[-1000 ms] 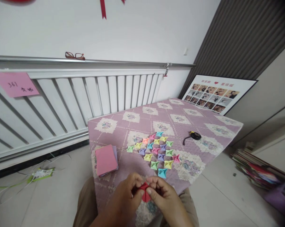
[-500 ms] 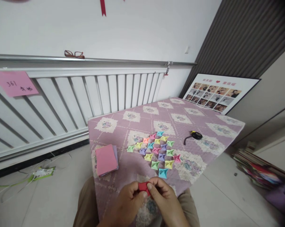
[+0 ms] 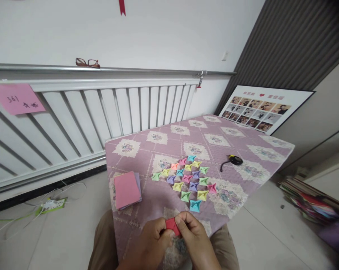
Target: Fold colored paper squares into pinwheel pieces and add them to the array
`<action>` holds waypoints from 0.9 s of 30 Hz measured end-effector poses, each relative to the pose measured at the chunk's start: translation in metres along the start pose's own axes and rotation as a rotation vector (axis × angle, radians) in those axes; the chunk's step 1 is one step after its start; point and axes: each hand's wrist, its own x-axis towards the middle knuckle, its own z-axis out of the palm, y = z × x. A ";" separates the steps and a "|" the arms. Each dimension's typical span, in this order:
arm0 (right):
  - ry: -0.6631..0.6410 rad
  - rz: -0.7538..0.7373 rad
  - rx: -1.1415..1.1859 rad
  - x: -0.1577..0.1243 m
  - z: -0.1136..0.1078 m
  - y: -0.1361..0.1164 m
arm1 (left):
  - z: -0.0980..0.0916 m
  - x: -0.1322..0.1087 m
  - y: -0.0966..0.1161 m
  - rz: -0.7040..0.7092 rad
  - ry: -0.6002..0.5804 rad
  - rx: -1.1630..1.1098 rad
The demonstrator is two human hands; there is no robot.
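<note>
Between both hands, just above the table's near edge, is a small folded piece of red paper. My left hand pinches its left side between thumb and fingers. On its right side, my right hand grips it with the thumb pressed on the front face. Just beyond lie several small folded paper boats in green, yellow, blue, purple and pink, set out in slanting rows. A stack of coloured paper sheets, pink on top, rests to the left.
A floral tablecloth covers the table. A black tape measure lies at the right. Behind stands a white radiator with glasses on the pipe above. A photo board leans at the back right. A power strip is on the floor.
The red paper has turned slightly and shows a little more of its face, with both hands still on it. The view has shifted a little.
</note>
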 end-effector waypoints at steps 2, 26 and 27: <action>-0.001 0.004 -0.008 0.001 0.000 0.001 | 0.002 0.002 -0.005 -0.029 -0.012 -0.085; -0.075 -0.003 -0.318 0.021 -0.011 0.078 | 0.017 0.025 -0.055 -0.129 0.031 0.169; -0.075 -0.008 -0.338 0.022 -0.011 0.085 | 0.017 0.028 -0.060 -0.111 0.028 0.245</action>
